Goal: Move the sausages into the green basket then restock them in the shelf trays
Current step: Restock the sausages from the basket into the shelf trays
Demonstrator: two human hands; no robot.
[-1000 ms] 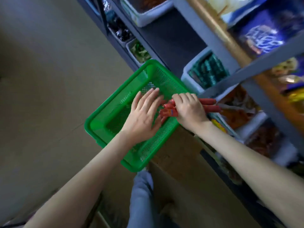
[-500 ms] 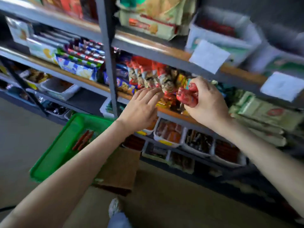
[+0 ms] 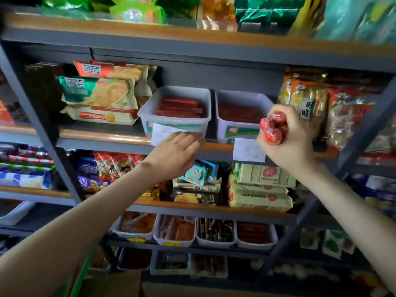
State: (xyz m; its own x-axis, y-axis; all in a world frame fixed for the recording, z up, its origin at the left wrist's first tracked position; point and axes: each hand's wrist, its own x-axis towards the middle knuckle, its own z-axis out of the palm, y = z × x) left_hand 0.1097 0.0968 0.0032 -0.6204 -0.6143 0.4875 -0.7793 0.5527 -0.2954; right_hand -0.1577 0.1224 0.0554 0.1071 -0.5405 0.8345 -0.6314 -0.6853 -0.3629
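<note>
This is a small shop, seen along a snack aisle. Grey metal shelves (image 3: 192, 52) rise in several tiers, each with a wood-coloured front edge, and all are packed tight with sealed goods. Biscuit packs (image 3: 98, 95) are stacked at the left end of the middle shelf, printed snack bags (image 3: 304, 99) sit at its right end, and wafer boxes (image 3: 197, 197) lie on the shelf below. Clear plastic trays (image 3: 175, 125) at the middle shelf's front edge hold rows of red sausages (image 3: 180, 107), with white paper labels (image 3: 248, 150) at the front below them. Lower trays (image 3: 214, 243) of wrapped snacks line another shelf.
</note>
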